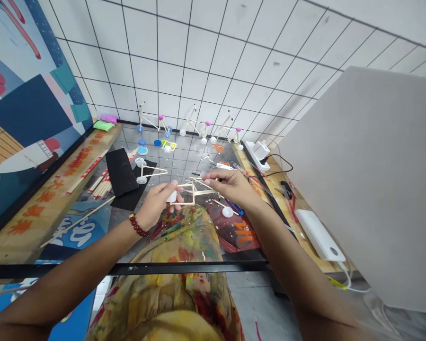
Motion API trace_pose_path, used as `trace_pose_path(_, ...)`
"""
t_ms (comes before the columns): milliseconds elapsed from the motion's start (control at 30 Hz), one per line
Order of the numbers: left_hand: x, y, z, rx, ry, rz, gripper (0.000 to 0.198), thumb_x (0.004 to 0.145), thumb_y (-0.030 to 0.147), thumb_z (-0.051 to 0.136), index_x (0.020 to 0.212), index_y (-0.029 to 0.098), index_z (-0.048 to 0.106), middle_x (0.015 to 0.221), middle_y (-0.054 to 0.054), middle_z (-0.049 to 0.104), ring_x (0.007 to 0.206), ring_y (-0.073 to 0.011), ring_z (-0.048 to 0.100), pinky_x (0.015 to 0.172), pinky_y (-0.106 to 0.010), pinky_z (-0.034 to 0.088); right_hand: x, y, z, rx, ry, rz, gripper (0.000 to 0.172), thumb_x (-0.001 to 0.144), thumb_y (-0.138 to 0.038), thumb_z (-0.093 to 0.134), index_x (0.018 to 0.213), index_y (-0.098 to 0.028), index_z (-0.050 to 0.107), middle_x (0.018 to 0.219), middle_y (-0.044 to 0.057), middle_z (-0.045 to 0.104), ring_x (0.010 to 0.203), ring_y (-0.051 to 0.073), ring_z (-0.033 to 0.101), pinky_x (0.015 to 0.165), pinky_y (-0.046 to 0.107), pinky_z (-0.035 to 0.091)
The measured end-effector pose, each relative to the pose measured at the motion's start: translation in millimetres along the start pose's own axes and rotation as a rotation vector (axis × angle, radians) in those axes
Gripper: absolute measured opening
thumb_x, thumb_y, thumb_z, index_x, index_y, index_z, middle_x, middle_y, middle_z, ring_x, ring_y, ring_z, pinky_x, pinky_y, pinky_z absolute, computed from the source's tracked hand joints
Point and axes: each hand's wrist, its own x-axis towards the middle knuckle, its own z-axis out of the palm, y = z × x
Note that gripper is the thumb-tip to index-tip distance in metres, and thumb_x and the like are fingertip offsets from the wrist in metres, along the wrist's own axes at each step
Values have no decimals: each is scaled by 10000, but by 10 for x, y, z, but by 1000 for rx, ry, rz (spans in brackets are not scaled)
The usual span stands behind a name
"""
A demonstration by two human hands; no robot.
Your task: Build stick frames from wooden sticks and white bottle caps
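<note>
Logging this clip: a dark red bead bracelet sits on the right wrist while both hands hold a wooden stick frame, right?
No: the bead bracelet is on the left wrist in the head view; left hand and right hand hold the stick frame.

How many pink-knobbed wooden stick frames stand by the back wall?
3, along the white tiled wall: left frame on blue discs, middle frame and right frame on white discs.

Stick models (pixel 195 125) line the table's (pixel 128 269) far end — power bank (pixel 319 234) at right.
</note>
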Motion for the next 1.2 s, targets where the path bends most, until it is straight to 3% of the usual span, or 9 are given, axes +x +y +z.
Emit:
trace_pose_path(167,-15,-4,3,35,-2,40,508,783,608,700,883,111,678,674,-47,669,501,-128,617,413,-206,425,37,-130,114,-200,-73,-90,146,819,-296,694,897,-200,772,948,56,759,898,206,685,843,336,488)
trace_pose_path(333,-31,-21,-13,93,-4,87,493,801,607,683,882,121,691,679,-45,672,512,-127,620,420,-205,429,53,-136,166,-182,-124,-84,145,826,-293,684,889,-193,768,932,54,753,884,199,681,834,328,489)
trace_pose_path(633,-54,-6,-17,151,-42,139,443,828,577,662,830,135,690,743,-46,678,563,-129,629,460,-215,445,95,-120,217,-298,-134,-219,101,855,-234,651,821,-190,735,888,57,720,869,196,664,842,339,485)
trace_pose_path(733,-56,-4,-29,126,-29,127,444,821,571,670,877,132,705,766,-42,665,596,-134,636,481,-221,456,44,-219,133,-309,-27,-269,171,819,-309,730,949,-198,746,1079,90,725,1036,238,658,954,385,470)
trace_pose_path(800,-48,4,-48,58,1,103,454,804,568,685,903,126,702,767,-42,659,610,-140,640,489,-222,457,-111,-302,14,-296,153,-287,276,800,-349,758,1040,-215,731,1176,93,702,1123,251,627,1017,407,443)
trace_pose_path(900,-18,37,-95,-75,49,83,425,781,530,718,888,120,685,786,-50,666,633,-149,651,498,-219,454,-560,-362,-174,-201,404,-207,136,856,-369,698,869,-234,717,954,53,719,923,208,652,901,372,497)
trace_pose_path(1000,31,87,-162,-203,60,76,358,793,465,719,897,123,690,811,-51,666,654,-149,652,508,-220,463,-1095,-264,-272,-64,271,-8,283,806,-429,749,660,-212,640,696,22,661,672,171,605,668,307,498)
trace_pose_path(1067,66,110,-207,-282,40,58,310,833,430,682,897,127,700,808,-48,657,664,-144,645,519,-221,475,-1356,-130,-307,-110,198,153,336,794,-484,744,650,-197,643,635,17,639,592,151,559,565,275,438)
trace_pose_path(1200,107,102,-250,-404,-33,-43,264,896,375,605,893,134,712,792,-50,644,675,-148,639,537,-227,500,-1466,109,-375,-202,322,327,362,782,-540,723,765,-179,696,667,27,651,608,157,556,571,277,426)
